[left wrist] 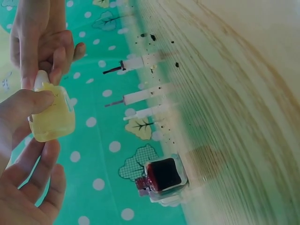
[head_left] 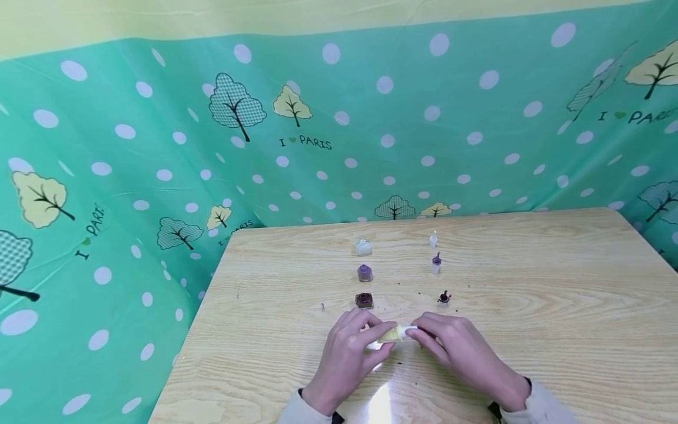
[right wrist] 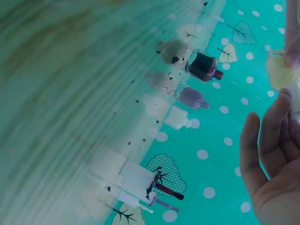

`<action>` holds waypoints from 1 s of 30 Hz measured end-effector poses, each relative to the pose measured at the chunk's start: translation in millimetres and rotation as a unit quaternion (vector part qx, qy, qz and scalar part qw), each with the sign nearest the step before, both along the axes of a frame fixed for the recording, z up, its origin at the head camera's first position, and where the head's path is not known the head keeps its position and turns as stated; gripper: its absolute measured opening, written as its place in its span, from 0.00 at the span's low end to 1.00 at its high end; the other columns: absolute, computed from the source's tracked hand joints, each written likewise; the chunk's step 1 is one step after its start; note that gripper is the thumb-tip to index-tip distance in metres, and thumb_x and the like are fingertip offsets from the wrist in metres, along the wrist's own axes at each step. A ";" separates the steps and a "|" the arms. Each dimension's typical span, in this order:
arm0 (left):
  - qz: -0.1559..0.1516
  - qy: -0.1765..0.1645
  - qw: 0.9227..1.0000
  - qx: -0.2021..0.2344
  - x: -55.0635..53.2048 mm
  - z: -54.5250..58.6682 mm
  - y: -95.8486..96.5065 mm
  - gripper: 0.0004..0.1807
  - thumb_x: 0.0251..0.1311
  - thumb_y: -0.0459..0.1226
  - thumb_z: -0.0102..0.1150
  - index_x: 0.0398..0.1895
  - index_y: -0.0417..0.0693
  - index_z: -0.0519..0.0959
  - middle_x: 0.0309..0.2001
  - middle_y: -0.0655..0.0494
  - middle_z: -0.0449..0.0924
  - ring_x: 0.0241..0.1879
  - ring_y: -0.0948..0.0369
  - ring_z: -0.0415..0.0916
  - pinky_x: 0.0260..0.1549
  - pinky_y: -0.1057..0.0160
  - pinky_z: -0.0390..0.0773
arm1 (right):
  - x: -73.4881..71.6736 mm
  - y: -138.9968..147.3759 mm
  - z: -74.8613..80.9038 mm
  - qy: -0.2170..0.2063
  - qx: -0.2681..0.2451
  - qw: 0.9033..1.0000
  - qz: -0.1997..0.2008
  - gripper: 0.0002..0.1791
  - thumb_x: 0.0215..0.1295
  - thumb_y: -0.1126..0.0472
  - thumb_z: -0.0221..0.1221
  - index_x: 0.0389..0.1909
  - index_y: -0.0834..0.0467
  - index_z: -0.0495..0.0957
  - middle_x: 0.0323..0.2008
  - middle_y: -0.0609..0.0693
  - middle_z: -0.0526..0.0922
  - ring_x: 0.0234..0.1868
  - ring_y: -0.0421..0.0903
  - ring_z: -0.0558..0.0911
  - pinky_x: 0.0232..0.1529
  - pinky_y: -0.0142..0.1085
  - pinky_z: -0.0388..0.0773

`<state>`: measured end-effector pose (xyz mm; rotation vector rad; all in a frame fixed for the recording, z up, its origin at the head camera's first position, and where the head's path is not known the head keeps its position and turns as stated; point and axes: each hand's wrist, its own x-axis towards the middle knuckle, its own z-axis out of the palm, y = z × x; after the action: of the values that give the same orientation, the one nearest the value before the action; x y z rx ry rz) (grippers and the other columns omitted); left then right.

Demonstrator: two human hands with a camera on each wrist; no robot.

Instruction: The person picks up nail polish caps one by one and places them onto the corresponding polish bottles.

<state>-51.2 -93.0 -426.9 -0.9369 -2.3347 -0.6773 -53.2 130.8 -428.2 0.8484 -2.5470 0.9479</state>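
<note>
A small nail polish bottle (head_left: 389,335) of pale yellow is held by my left hand (head_left: 344,348), tilted over toward the right. In the left wrist view the thumb lies across the yellow bottle (left wrist: 57,119), with fingers behind and below it. My right hand (head_left: 459,344) pinches the white cap (head_left: 406,331) at the bottle's neck. Whether the cap is screwed tight cannot be told. Beyond the hands stand three uncapped polish bottles in a column: dark red (head_left: 364,301), purple (head_left: 364,272) and white (head_left: 364,248).
To the right, three caps stand brush-up: one with a dark red brush (head_left: 444,298), one purple (head_left: 436,263), one white (head_left: 433,240). Dark specks dot the wooden table (head_left: 556,294). A green dotted curtain (head_left: 360,129) hangs behind and at the left.
</note>
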 end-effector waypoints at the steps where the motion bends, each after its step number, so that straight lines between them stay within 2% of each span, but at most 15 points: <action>1: -0.001 -0.002 1.000 0.000 0.0 0.0 -0.1 0.17 0.46 0.39 0.77 0.42 0.53 0.87 0.36 0.66 0.81 0.36 0.69 0.75 0.38 0.76 0.73 | 0.2 0.0 0.5 -0.010 -0.002 1.000 -0.001 0.06 0.69 0.58 0.62 0.30 0.47 0.82 0.24 0.32 0.77 0.24 0.24 0.68 0.24 0.21 0.69; 5: -0.004 -0.029 1.000 0.001 0.5 -0.5 -0.7 0.17 0.48 0.40 0.76 0.44 0.54 0.87 0.36 0.66 0.81 0.37 0.69 0.74 0.38 0.76 0.72 | 0.5 0.6 2.0 -0.048 -0.002 0.999 -0.001 0.09 0.71 0.58 0.60 0.29 0.47 0.82 0.22 0.32 0.75 0.22 0.26 0.67 0.23 0.23 0.68; 8: -0.008 -0.046 0.999 0.001 1.0 -1.3 -1.8 0.17 0.50 0.42 0.75 0.45 0.54 0.87 0.37 0.66 0.81 0.38 0.69 0.74 0.39 0.74 0.73 | 0.0 1.2 1.7 -0.048 -0.002 0.999 -0.003 0.07 0.71 0.57 0.59 0.34 0.47 0.84 0.28 0.33 0.81 0.27 0.26 0.73 0.26 0.25 0.74; 10: -0.010 -0.053 0.999 0.001 1.2 -1.9 -2.5 0.17 0.52 0.43 0.74 0.46 0.53 0.86 0.37 0.66 0.81 0.37 0.69 0.74 0.39 0.72 0.74 | -0.4 1.9 0.9 -0.033 -0.007 0.999 0.003 0.05 0.69 0.56 0.61 0.40 0.48 0.85 0.34 0.34 0.84 0.31 0.27 0.77 0.29 0.26 0.77; 13: -0.008 -0.060 0.998 -0.004 1.0 -2.6 -3.5 0.17 0.54 0.44 0.71 0.47 0.53 0.86 0.37 0.65 0.81 0.37 0.69 0.73 0.40 0.72 0.75 | -2.2 3.3 -0.5 0.014 -0.022 0.999 0.031 0.13 0.63 0.56 0.66 0.48 0.50 0.84 0.39 0.36 0.85 0.35 0.29 0.79 0.32 0.27 0.79; 16: -0.004 -0.065 0.998 -0.009 0.7 -3.1 -4.5 0.17 0.56 0.45 0.70 0.48 0.53 0.85 0.37 0.65 0.81 0.36 0.70 0.73 0.39 0.73 0.74 | -4.8 4.7 -1.8 0.058 -0.035 0.995 0.068 0.19 0.57 0.59 0.71 0.50 0.51 0.82 0.38 0.36 0.83 0.33 0.30 0.77 0.31 0.23 0.76; 18: -0.003 -0.067 0.998 -0.011 0.6 -3.7 -5.2 0.17 0.55 0.45 0.70 0.48 0.53 0.85 0.37 0.66 0.81 0.36 0.70 0.73 0.39 0.74 0.74 | -6.2 5.3 -2.5 0.077 -0.037 0.993 0.080 0.20 0.54 0.62 0.72 0.49 0.50 0.82 0.39 0.37 0.83 0.34 0.31 0.79 0.34 0.21 0.76; 23: -0.006 -0.063 0.998 -0.007 0.7 -4.6 -5.7 0.17 0.54 0.46 0.71 0.47 0.54 0.86 0.35 0.66 0.80 0.34 0.70 0.73 0.38 0.74 0.73 | -7.5 6.0 -4.3 0.093 -0.035 0.991 0.089 0.18 0.53 0.67 0.71 0.45 0.49 0.83 0.41 0.39 0.85 0.37 0.34 0.82 0.40 0.21 0.78; 30: -0.013 -0.055 0.998 0.013 0.5 -5.4 -3.6 0.15 0.54 0.45 0.71 0.45 0.54 0.86 0.33 0.67 0.80 0.32 0.71 0.72 0.37 0.76 0.72 | -5.7 7.6 -4.6 0.084 -0.029 0.993 0.076 0.15 0.56 0.62 0.70 0.45 0.46 0.84 0.39 0.34 0.84 0.37 0.30 0.81 0.39 0.24 0.79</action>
<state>-50.8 -96.5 -432.4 -0.9417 -2.4080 -0.7858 -58.9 138.4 -432.9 1.0703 -2.3287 0.9462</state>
